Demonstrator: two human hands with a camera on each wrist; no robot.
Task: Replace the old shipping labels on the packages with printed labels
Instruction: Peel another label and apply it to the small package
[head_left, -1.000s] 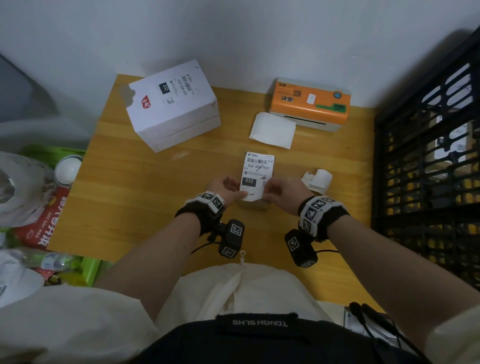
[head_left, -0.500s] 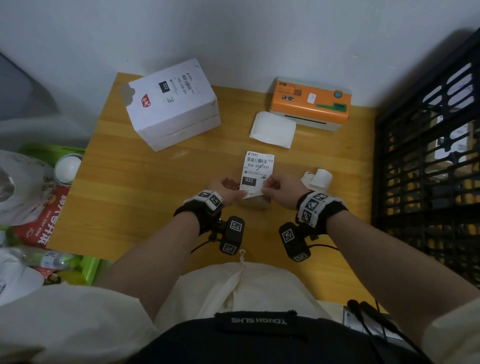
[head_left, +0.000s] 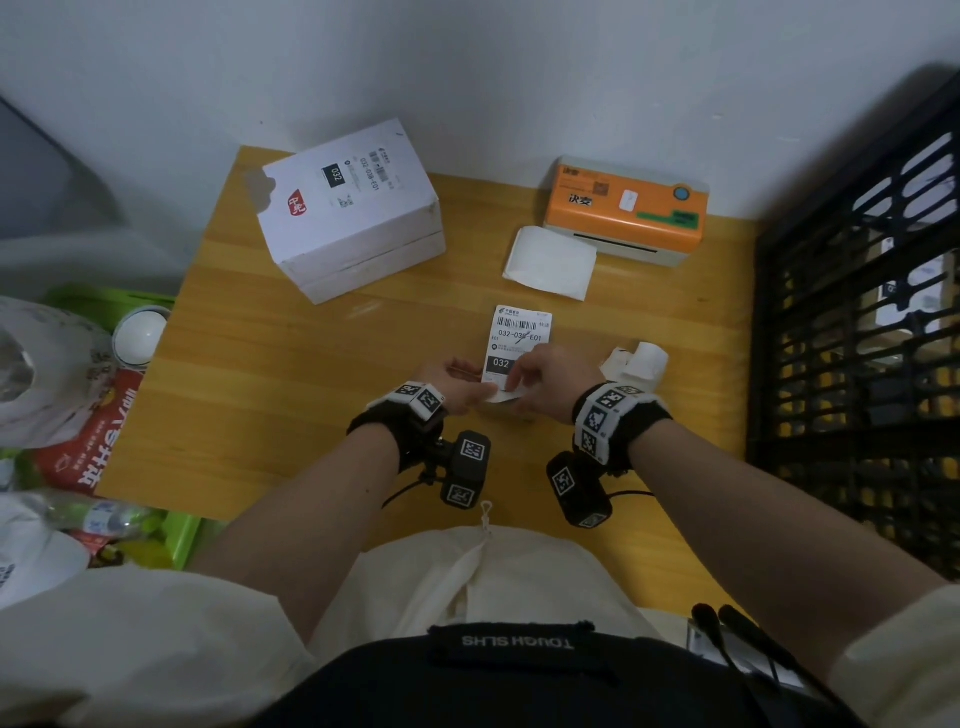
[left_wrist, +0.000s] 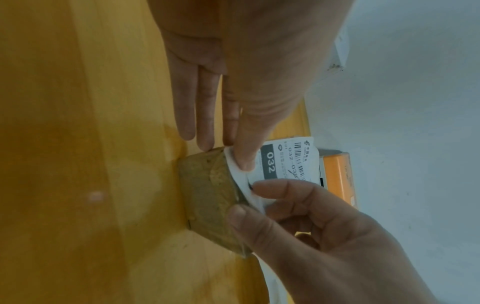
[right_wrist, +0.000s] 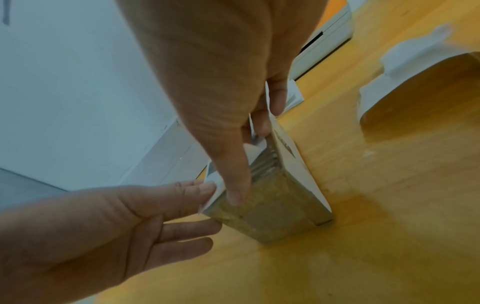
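Observation:
A small brown package (left_wrist: 207, 195) stands on the wooden table (head_left: 260, 389) in front of me. A white shipping label (head_left: 519, 338) printed "032" lies over its top. My right hand (head_left: 545, 379) pinches the label's near edge between thumb and forefinger, and that edge curls up off the package (right_wrist: 272, 216). My left hand (head_left: 452, 384) has straight fingers against the package's left side, with its thumb (left_wrist: 244, 154) pressing the label's near-left corner. Most of the package is hidden under both hands in the head view.
A white box (head_left: 353, 218) with a label sits at the back left. An orange label printer (head_left: 623, 208) is at the back right, with a blank sheet (head_left: 550, 262) before it. Curled white paper (head_left: 636, 361) lies by my right wrist. A black crate (head_left: 857, 364) stands at the right.
My right hand has slid left over the lower part of the label and taken its near edge, which now curls upward. The left hand has stayed at the near-left corner.

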